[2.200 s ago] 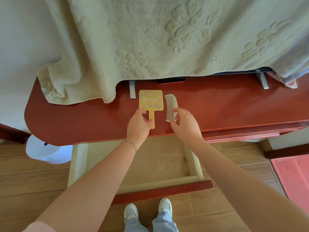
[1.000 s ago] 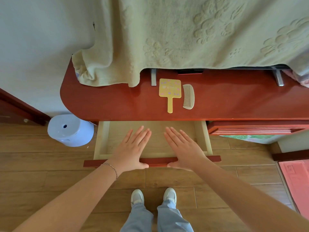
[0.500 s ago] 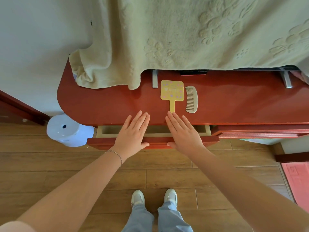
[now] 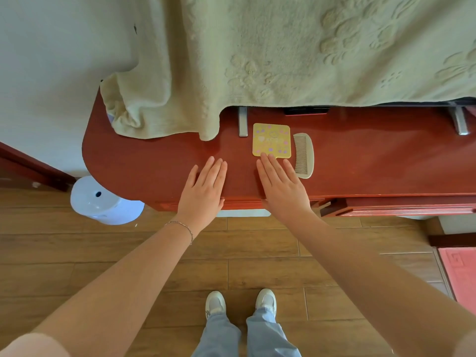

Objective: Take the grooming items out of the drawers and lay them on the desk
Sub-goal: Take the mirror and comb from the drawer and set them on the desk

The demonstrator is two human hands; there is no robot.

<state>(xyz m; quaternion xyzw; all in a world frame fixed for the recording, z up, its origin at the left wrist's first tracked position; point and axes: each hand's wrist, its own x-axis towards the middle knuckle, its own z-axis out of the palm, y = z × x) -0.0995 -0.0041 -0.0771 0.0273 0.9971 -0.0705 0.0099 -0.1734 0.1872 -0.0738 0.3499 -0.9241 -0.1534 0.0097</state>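
Note:
A yellow hand mirror (image 4: 271, 140) lies on the red desk (image 4: 154, 163), with a beige comb (image 4: 304, 155) just to its right. My left hand (image 4: 203, 191) and my right hand (image 4: 283, 189) are flat with fingers apart, thumbs against the front of the middle drawer (image 4: 242, 202), which is pushed in under the desk edge. My right hand covers the mirror's handle. Neither hand holds anything.
A pale green towel (image 4: 283, 55) hangs over the back of the desk. A second drawer (image 4: 401, 207) at the right sticks out slightly. A white round bin (image 4: 103, 202) stands on the wooden floor at the left, a pink mat (image 4: 461, 276) at the right.
Both hands left the mirror and comb on the desk, then pushed the open drawer in until it closed under the desk edge.

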